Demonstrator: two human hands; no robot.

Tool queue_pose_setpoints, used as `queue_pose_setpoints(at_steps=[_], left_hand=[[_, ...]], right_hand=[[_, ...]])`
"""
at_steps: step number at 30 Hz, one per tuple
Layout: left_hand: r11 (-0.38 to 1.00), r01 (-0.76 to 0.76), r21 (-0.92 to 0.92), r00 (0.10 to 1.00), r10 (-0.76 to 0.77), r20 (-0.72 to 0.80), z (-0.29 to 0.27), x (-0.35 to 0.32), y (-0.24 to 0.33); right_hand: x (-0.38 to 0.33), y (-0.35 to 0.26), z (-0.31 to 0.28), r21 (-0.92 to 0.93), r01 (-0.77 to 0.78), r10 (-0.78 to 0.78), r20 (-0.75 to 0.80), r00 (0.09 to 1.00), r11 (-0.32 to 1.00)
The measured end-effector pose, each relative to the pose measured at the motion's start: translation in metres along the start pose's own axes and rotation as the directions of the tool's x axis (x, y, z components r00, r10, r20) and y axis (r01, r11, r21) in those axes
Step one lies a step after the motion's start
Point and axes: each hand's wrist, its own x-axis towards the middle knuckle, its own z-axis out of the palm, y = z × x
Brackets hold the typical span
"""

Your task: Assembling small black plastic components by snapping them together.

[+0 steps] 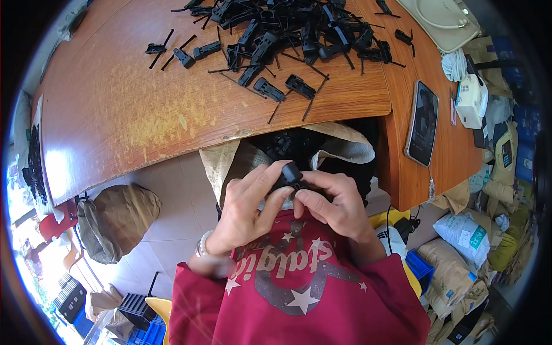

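Both hands meet in front of my chest around a small black plastic part [291, 172]. My left hand [253, 198] pinches it between thumb and fingers. From the other side, the thumb and fingers of my right hand [333, 201] close on its lower end. Fingers cover much of the part, so its full shape is hidden. Just beyond my hands, an open woven sack [351, 144] hangs below the table edge, with dark pieces inside. On the wooden table [115, 103] lies a heap of black plastic parts [264, 46] with thin protruding strips.
A phone [422, 123] lies on the right side table, near a white box [471, 100] and a pale handbag [443, 23]. Several packed bags [454, 264] fill the floor at the right. A brown sack [118, 221] stands at the left.
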Motion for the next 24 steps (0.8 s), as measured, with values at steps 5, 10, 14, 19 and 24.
queue_pose_setpoints(at_steps=[5,10,14,19,24], left_hand=[[0.986,0.131,0.102,0.991,-0.135,0.026,-0.010,-0.005,-0.003],[0.940,-0.067,0.334,0.993,0.031,0.113,0.000,-0.003,-0.012],[0.985,0.081,0.152,0.993,-0.093,0.070,0.004,-0.006,-0.019],[0.747,0.231,-0.623,0.950,-0.312,-0.023,0.014,0.005,-0.013],[0.556,0.239,-0.796,0.903,-0.429,-0.029,0.016,-0.003,-0.012]], right_hand=[[0.048,0.009,-0.027,-0.642,0.304,-0.584,-0.278,0.763,0.703],[0.094,0.005,-0.039,-0.890,0.076,-0.588,-0.231,0.775,0.450],[0.071,-0.006,-0.024,-0.597,0.268,-0.546,-0.351,0.760,0.757],[0.037,0.008,-0.010,-0.319,0.489,-0.499,0.056,0.865,0.812],[0.027,0.009,-0.001,-0.140,0.366,-0.381,-0.104,0.918,0.920]])
